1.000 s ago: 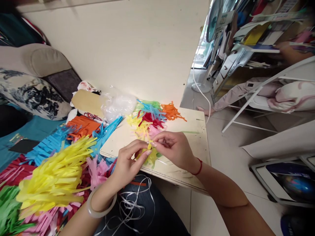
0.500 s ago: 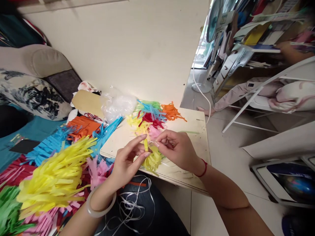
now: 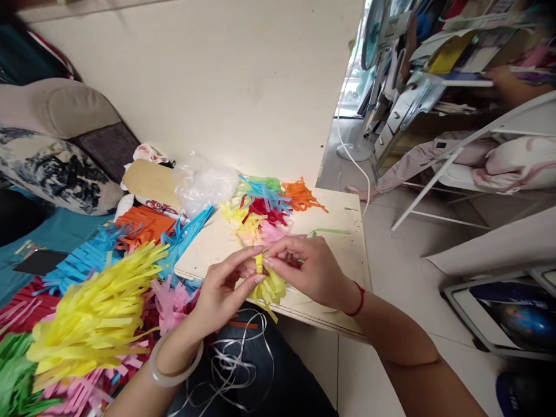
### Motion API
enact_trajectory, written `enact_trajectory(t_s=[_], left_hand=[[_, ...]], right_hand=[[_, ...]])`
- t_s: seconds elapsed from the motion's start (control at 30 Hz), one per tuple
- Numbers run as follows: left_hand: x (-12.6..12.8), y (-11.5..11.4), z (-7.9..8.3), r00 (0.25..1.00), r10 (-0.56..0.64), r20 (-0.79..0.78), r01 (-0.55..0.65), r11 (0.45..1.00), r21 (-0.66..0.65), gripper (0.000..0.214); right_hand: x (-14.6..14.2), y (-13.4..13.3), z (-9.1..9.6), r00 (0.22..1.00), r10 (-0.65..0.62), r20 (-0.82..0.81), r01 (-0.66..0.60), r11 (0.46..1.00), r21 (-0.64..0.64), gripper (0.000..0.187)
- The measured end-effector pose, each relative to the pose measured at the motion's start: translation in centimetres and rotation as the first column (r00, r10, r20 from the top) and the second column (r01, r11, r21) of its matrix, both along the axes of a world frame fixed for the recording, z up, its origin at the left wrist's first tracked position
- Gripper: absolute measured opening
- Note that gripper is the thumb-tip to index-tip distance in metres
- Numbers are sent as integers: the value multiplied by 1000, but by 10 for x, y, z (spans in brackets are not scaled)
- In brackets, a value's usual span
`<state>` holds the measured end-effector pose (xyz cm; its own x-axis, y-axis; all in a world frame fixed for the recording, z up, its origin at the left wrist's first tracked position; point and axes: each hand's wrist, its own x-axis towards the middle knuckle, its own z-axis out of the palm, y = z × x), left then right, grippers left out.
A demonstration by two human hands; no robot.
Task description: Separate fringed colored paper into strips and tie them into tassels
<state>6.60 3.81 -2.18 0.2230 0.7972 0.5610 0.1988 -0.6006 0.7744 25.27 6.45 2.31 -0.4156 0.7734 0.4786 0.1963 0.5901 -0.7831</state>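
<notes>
Both hands meet over the near edge of a small cream board (image 3: 334,231). My left hand (image 3: 221,289) pinches a small yellow fringed paper bundle (image 3: 268,286) between thumb and fingers. My right hand (image 3: 306,266), with a red cord at the wrist, pinches the top of the same bundle from the other side. The yellow fringe hangs down below the fingers. Behind the hands lies a heap of cut paper strips (image 3: 264,205) in yellow, red, blue, green, pink and orange.
Big fringed paper sheets, yellow (image 3: 95,307), blue (image 3: 87,255), orange (image 3: 143,223), pink and green, cover the bed at left. A clear plastic bag (image 3: 204,185) lies by the wall. White ribbon (image 3: 230,365) curls on my lap. A fan stand, folding chair and cluttered shelves fill the right.
The hands have drawn closer together on the yellow bundle, and its fringe now hangs lower below the fingers. The view has shifted slightly.
</notes>
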Motion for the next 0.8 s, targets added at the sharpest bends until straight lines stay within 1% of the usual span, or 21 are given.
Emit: enact_trajectory(t_s=[0.1,0.2,0.23,0.3,0.37,0.4,0.47,0.53,0.63,0.8], left_hand=[[-3,1,2,990,62,-130,-47,992,114,44],[-4,1,6,963,117,-244,-70,979,194,57],[-4,1,7,949,137,-285,-73,972,225,59],[-3,2,10,911,186,-368,-73,951,300,61],[-3,3,13,866,242,-438,-76,928,364,60],[-3,3,16,845,270,-461,-80,917,390,60],[-4,2,21,816,321,-481,-94,894,437,58],[-4,0,28,807,343,-480,-103,883,459,56],[-3,-4,36,812,331,-480,-106,893,437,51],[2,-5,35,801,338,-494,-95,887,452,46]], right_hand=[[2,2,-1,998,55,-4,-55,997,-54,6],[3,3,-2,996,94,-3,-94,994,-63,26],[3,3,-2,995,97,6,-97,994,-48,27],[2,3,-3,996,79,39,-79,997,19,19],[0,3,-4,998,23,61,-31,991,129,7],[0,3,-4,998,-8,62,-3,984,180,7],[0,4,-4,997,-39,61,24,972,235,7],[0,5,-3,997,-29,68,13,975,221,5],[2,6,-2,999,18,51,-28,982,187,12],[0,5,-2,997,78,1,-77,975,207,6]])
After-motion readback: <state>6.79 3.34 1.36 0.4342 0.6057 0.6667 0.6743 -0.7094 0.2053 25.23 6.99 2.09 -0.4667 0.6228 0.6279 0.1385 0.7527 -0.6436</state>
